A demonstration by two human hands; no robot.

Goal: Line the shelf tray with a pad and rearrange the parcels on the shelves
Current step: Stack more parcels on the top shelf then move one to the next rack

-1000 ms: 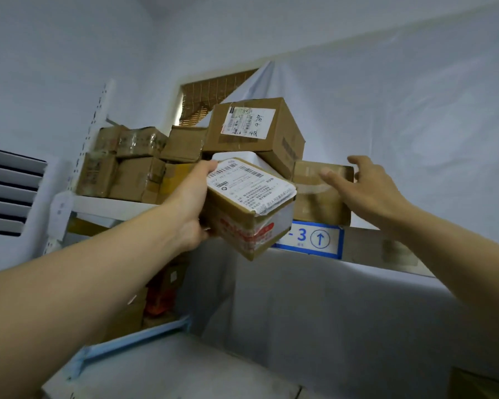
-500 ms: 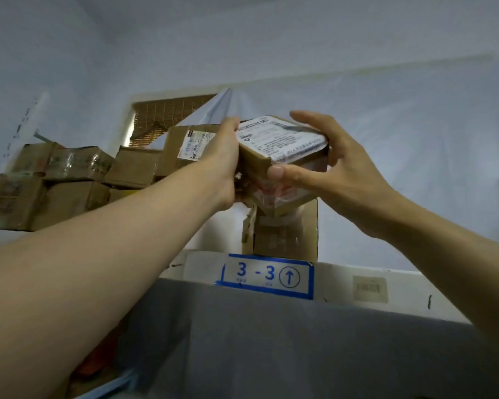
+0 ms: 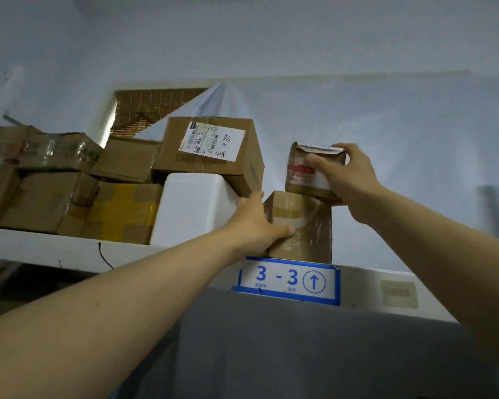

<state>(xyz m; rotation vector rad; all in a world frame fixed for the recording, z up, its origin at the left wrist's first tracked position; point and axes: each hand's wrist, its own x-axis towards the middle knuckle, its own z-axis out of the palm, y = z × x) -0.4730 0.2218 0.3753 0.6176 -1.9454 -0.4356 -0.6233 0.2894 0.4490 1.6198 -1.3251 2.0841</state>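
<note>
The left hand [image 3: 255, 223] has left the small parcel [image 3: 308, 171] for the lower box [image 3: 303, 228]; the right hand [image 3: 346, 175] now sets the parcel on top.

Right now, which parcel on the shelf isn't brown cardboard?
The white foam box, standing on the shelf edge under the big labelled carton, just left of the left hand. Every other parcel is brown or taped cardboard.

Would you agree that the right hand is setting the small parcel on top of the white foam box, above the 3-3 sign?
Not quite: in the head view the right hand sets the small parcel on the brown box above the 3-3 sign; the white foam box stands beside it.
</note>
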